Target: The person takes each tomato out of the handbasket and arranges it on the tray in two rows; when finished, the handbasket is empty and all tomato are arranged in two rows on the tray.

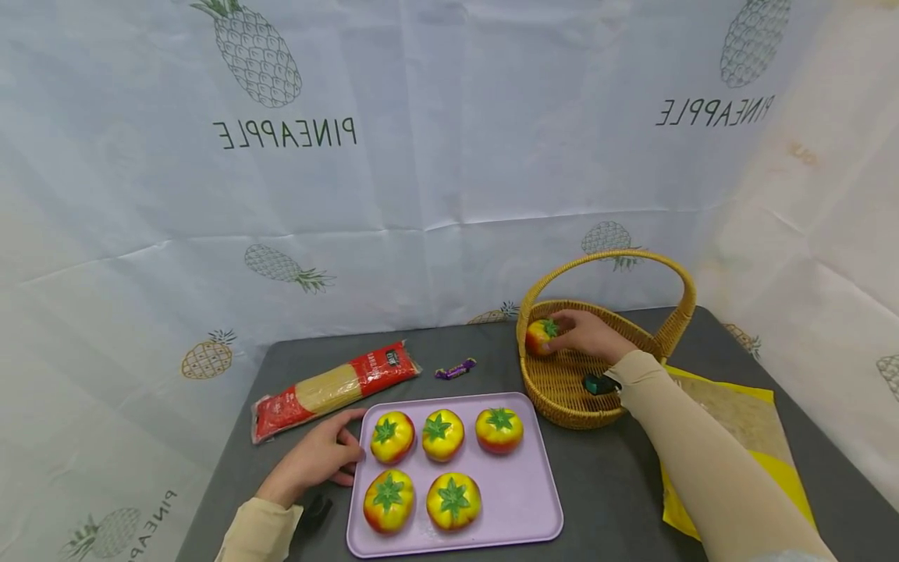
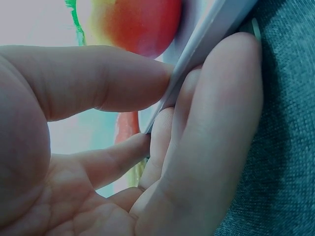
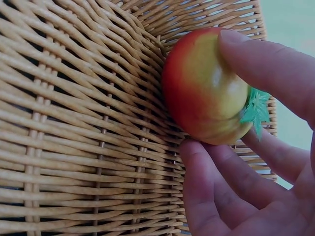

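Observation:
In the head view my right hand [image 1: 590,336] reaches into a wicker basket [image 1: 562,394] and grips a yellow-and-red toy tomato [image 1: 538,337] at the basket's left end. The right wrist view shows thumb and fingers round that tomato [image 3: 206,88], low against the woven wicker [image 3: 98,123]. My left hand [image 1: 319,457] pinches the left rim of a lilac tray [image 1: 520,499]. In the left wrist view the thumb lies on the inner side of the tray rim [image 2: 197,46], with fingers on its outer side. Several similar toy tomatoes [image 1: 453,499] sit on the tray in two rows.
A red-ended pack of dry noodles [image 1: 330,390] lies behind the left hand. Behind the tray is a purple-wrapped candy [image 1: 456,369]. A yellow-edged package [image 1: 744,421] lies right of the basket, under the right forearm. The basket's tall handle [image 1: 611,254] arches over it.

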`<state>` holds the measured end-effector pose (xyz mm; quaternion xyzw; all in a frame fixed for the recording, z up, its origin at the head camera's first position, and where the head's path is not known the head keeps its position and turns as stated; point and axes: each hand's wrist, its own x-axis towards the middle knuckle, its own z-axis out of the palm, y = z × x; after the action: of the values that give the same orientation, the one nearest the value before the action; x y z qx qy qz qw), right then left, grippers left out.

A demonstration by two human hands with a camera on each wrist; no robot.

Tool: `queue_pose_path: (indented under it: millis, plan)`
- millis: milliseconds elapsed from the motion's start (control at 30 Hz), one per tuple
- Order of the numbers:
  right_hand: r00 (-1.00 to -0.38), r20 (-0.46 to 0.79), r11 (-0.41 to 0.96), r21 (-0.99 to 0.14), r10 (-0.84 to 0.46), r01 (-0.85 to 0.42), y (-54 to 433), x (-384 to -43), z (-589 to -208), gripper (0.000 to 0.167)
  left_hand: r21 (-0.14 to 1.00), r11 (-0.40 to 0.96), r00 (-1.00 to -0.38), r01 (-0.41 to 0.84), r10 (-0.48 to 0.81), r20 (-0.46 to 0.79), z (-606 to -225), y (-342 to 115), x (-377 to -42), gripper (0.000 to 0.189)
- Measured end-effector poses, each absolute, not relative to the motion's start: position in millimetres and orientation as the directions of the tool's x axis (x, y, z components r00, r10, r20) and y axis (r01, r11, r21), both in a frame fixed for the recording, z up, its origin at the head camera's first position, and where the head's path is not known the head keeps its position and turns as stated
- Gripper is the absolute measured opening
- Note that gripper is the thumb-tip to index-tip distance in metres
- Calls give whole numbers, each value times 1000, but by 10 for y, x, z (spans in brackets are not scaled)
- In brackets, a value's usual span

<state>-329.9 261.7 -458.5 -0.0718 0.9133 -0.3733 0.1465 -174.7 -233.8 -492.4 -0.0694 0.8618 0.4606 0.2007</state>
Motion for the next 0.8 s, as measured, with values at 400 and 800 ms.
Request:
queue_pose_path:
  millis: [400,800]
  plan:
    - [-947,-164,729,-678,-278,-96,2639,-3073,-4429,81,797,535,-912,-280,109,-394,-4912,-2358,-1727,73]
    - [-950,-106,779,-603,-294,-173,2654,-2695,-4074,84,791,545,-915,-279,99,-391,-4905,-2360,-1731,72]
